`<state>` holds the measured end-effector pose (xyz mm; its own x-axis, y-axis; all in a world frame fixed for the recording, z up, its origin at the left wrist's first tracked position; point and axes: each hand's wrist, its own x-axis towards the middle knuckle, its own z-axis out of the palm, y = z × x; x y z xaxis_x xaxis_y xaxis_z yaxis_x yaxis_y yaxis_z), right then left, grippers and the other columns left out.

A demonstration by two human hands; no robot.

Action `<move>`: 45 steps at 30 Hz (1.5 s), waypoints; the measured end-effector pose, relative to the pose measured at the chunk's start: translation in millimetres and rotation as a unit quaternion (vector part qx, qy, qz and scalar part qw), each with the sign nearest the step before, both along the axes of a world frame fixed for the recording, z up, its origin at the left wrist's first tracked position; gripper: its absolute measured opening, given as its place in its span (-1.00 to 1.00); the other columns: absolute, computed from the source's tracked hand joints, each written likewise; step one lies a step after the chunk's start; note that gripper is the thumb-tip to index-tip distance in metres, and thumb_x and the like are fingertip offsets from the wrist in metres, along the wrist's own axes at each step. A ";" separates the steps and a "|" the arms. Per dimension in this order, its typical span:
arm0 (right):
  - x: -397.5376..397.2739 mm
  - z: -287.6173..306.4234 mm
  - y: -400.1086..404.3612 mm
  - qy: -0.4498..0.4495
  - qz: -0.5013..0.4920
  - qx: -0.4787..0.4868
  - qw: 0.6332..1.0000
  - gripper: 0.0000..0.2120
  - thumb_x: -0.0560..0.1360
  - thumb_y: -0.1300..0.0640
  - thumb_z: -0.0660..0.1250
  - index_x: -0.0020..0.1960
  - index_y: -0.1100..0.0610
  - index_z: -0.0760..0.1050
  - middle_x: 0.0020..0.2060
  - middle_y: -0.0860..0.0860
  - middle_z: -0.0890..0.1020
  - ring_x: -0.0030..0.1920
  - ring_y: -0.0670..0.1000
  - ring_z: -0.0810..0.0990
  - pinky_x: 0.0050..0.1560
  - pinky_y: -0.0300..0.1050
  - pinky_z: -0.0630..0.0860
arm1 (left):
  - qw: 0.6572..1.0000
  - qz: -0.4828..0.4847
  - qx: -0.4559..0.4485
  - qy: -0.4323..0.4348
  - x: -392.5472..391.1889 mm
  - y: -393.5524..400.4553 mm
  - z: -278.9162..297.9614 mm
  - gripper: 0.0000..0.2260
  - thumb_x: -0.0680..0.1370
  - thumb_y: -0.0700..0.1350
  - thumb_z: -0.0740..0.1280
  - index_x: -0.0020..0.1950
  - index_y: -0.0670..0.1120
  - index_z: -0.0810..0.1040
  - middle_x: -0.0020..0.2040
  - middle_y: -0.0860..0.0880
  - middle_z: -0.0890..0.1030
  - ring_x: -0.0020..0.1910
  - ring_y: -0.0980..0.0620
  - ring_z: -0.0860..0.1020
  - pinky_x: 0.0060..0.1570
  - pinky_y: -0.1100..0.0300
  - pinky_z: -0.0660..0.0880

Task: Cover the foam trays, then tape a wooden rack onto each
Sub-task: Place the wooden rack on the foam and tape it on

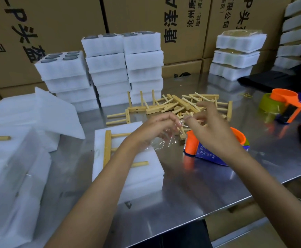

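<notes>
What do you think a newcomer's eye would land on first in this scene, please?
Probably the two hands at centre: the left hand and right hand pinch a strip of clear tape between them above the steel table. Beneath the left arm lies a covered foam tray with a wooden rack on it. Behind sits a loose pile of racks, and the orange tape dispenser stands under the right hand.

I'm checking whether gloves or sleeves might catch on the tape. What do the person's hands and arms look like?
Both are bare. The left hand and right hand wear no gloves, and no rings, watch or bracelet show. Both forearms are uncovered as far as the frame's bottom edge, so no sleeve is in view. The nails look short, though they are too small to judge well.
</notes>
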<state>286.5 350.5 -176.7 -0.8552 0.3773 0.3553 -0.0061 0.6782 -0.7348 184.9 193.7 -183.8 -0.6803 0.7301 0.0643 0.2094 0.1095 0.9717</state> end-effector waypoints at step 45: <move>-36.2 -33.1 -85.5 0.070 0.070 -0.039 0.994 -0.82 0.55 0.30 0.30 0.02 0.09 0.62 -0.17 -0.06 0.65 -0.19 -0.11 0.56 -0.19 -0.20 0.43 | 0.907 0.263 0.292 -0.152 24.6 -138.9 -18.2 -0.44 0.45 0.05 0.46 0.44 0.08 0.46 0.31 -0.08 0.61 0.24 -0.14 0.61 0.10 -0.11 0.60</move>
<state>250.3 265.0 -209.8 -0.8453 0.2902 0.4487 -0.2019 0.6040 -0.7710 209.4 54.8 -202.0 -0.9755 0.2019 0.0868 -0.0102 -0.4359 0.8999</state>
